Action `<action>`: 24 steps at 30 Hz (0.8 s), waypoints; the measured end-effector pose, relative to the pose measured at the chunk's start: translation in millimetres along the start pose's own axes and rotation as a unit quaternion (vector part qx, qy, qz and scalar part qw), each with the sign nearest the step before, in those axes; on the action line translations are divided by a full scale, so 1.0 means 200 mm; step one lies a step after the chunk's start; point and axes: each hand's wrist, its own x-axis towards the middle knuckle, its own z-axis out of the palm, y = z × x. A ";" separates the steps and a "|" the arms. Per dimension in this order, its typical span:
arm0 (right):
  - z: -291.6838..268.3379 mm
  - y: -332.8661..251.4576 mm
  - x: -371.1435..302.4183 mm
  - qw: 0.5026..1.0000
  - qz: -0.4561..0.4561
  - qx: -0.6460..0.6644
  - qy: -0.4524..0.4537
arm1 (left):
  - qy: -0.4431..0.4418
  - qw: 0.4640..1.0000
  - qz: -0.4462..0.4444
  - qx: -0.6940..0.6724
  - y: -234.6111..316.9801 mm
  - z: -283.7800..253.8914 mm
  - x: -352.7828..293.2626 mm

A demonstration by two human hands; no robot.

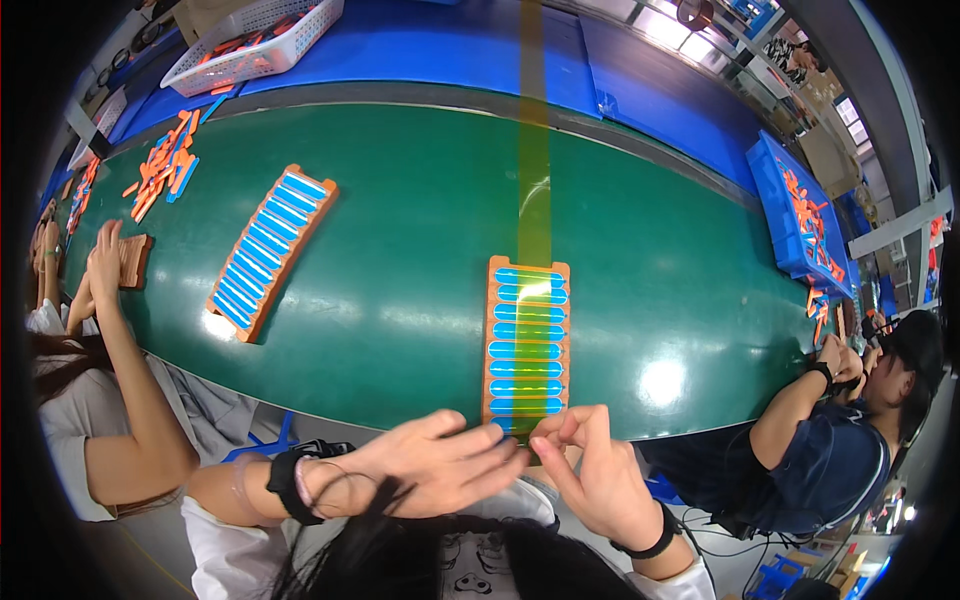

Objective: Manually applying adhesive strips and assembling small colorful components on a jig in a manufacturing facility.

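A brown slotted tray [493, 335] lies in front of me on the green tabletop, with a row of blue flat strips [505, 350] set across it. A translucent yellow tape [534, 180] runs from the far side down over the middle of these strips. By the tray's near end, my left hand [440, 465] is open, its stretched fingers at the last strips and slightly blurred. Close beside it, my right hand [595, 480] is closed in a pinch near the tape's near end. The fingers partly hide that end.
Another filled tray [272, 255] lies to the left, near loose orange and blue pieces [165, 165]. A white basket [250, 60] stands far left, and a blue bin [800, 215] far right. Co-workers sit at both sides; a person's hand [103, 265] touches a brown tray [135, 262].
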 end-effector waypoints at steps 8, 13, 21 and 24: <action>0.03 0.05 -0.03 0.993 -0.094 -0.061 0.040 | -0.030 0.997 -0.078 0.005 -0.13 -0.04 -0.04; 0.04 0.09 -0.03 0.982 -0.157 -0.062 0.080 | -0.072 0.992 -0.085 -0.056 -0.17 -0.07 -0.01; 0.06 0.12 -0.02 0.982 -0.156 -0.026 0.098 | -0.126 0.923 -0.156 -0.328 -0.29 -0.09 0.00; 0.06 0.12 -0.02 0.983 -0.153 -0.019 0.099 | -0.075 0.938 -0.184 -0.283 -0.31 -0.09 0.01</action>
